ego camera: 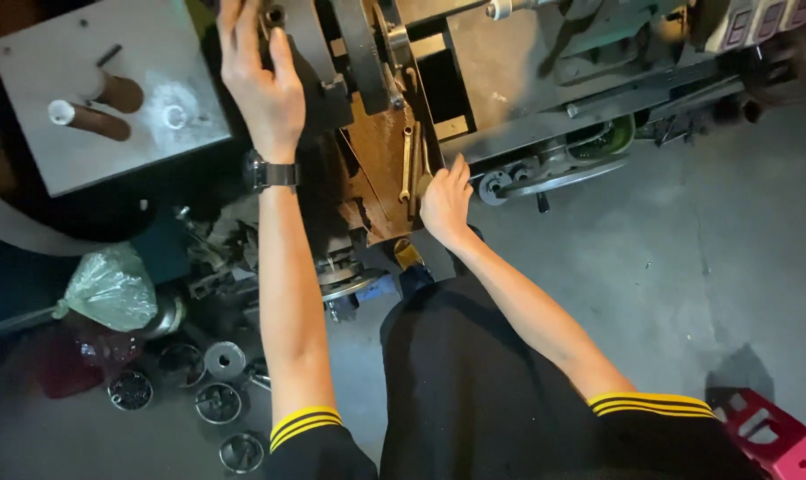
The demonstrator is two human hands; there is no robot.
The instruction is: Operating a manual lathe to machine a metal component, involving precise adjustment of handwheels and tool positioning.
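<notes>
In the head view, the left hand (259, 84) is laid flat against a dark metal block (318, 84) of a machine (509, 80), fingers stretched upward and not closed around anything; the fingertips are cut off by the top edge. A watch (274, 173) is worn on that wrist. To the left of this hand a grey metal plate (38, 133) is seen, with 2 brown cylinders (96, 107) lying on it.

The right hand (445, 203) is rested on the edge of a rusty brown tray (376, 151), its fingers extended and touching the handles of 2 wrenches (413, 164) that lie in the tray just above the hand. Whether a wrench is actually gripped cannot be told. To the right of this hand a pulley with a belt (545, 173) is visible.

Below the left forearm, several round metal parts (216, 382) are scattered on the floor (669, 267), beside a green plastic bag (114, 289). A red object (772, 436) lies well below the right hand.
</notes>
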